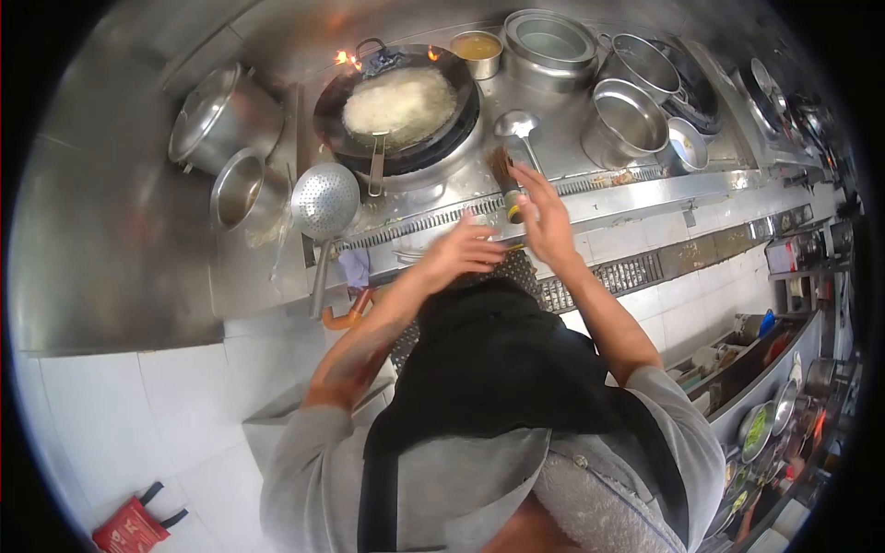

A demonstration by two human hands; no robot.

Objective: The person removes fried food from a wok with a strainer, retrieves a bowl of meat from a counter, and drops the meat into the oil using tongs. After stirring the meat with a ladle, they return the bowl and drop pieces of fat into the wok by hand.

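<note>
My left hand (pixel 459 251) is raised near the front edge of the stove, slightly blurred, with its fingers apart and nothing visible in it. To its right, my right hand (pixel 548 219) has its fingers stretched out. Just beside those fingers is a brush (pixel 513 195) with brown bristles and a yellow band; contact between them is unclear. A black wok (pixel 332 118) sits on the burner with pale, foamy contents (pixel 401 103) and flames at its far rim. A metal ladle (pixel 518 123) lies right of the wok, and a perforated skimmer (pixel 325 201) lies to its left.
Large pots (pixel 228 118) and a smaller pot (pixel 241 192) stand at the left. More metal pots (pixel 630 122) are at the back right, near a container of yellow liquid (pixel 477 50). An orange pipe (pixel 348 313) is below the counter edge. A red bag (pixel 131 529) lies lower left.
</note>
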